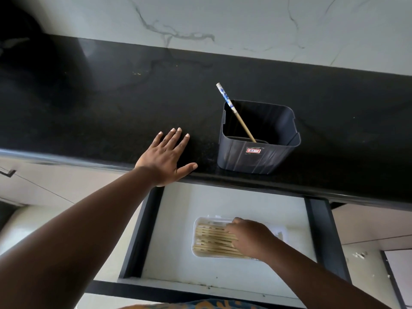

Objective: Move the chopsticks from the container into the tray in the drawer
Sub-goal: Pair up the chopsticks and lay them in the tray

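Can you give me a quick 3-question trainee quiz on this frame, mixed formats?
1. True or false: the left hand lies flat and open on the black countertop.
2. How many chopsticks stand in the dark container? A) none B) one C) four
3. Fill in: the right hand rests on the chopsticks in the clear ____ inside the open drawer.

Key:
1. True.
2. B: a single blue-patterned chopstick leans against the rim.
3. tray; many wooden chopsticks already lie in it, side by side.
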Tool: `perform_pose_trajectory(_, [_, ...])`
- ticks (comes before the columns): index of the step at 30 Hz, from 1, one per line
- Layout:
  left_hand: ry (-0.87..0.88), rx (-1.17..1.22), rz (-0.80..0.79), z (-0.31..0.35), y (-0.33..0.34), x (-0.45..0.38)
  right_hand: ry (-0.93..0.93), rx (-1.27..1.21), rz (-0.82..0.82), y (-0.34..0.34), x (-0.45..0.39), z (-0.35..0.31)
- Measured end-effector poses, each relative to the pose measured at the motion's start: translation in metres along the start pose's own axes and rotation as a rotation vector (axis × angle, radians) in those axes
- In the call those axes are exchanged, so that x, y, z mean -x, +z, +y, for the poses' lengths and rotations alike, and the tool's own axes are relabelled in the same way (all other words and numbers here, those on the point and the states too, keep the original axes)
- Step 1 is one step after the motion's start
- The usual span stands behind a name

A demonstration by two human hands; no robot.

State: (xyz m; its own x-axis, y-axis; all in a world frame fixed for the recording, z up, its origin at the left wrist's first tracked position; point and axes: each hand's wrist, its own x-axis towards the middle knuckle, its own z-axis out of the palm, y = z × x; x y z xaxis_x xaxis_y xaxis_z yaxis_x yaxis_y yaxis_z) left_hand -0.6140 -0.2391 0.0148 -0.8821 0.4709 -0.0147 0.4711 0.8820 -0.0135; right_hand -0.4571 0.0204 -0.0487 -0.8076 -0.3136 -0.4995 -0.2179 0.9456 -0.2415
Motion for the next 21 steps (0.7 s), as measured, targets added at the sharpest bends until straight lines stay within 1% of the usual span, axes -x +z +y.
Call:
perform_pose_trajectory(4, [-0.003,0.011,0.005,0.000,0.000,0.000,0.043,-0.178,0.048,-0.053,0.019,0.004])
perform_pose_trajectory(7, [-0.006,0.019,0.005,-0.001,-0.001,-0.001,0.045,-0.431,0.128,-0.111,0.043,-0.005])
perform_pose_trajectory(10, [-0.005,0.013,0.004,0.001,0.002,0.001,-0.100,-0.790,0.197,-0.173,0.062,-0.025])
perform_pose_trajectory(11, [-0.004,0.017,-0.022,0.003,0.007,0.004,-0.138,-0.874,0.253,-0.187,0.062,-0.030])
perform_pose_trajectory(12, [-0.009,0.013,-0.008,0.002,0.007,0.004,-0.162,-0.901,0.362,-0.206,0.061,-0.034])
perform_pose_trajectory(14, [-0.018,0.018,0.005,0.001,0.006,0.005,-0.119,-0.799,0.607,-0.236,0.047,-0.036])
perform_pose_trajectory(16, [-0.014,0.025,0.026,0.000,0.003,0.001,0.012,-0.595,0.770,-0.257,0.027,-0.031])
perform_pose_trajectory(17, [-0.013,0.028,0.033,0.000,0.003,0.000,0.089,-0.513,0.789,-0.262,0.016,-0.027])
perform_pose_trajectory(18, [-0.012,0.036,0.038,0.000,0.003,-0.001,0.158,-0.453,0.770,-0.264,0.006,-0.024])
perform_pose_trajectory(21, [-0.015,0.049,0.052,-0.001,0.005,-0.001,0.277,-0.312,0.634,-0.259,-0.018,-0.018])
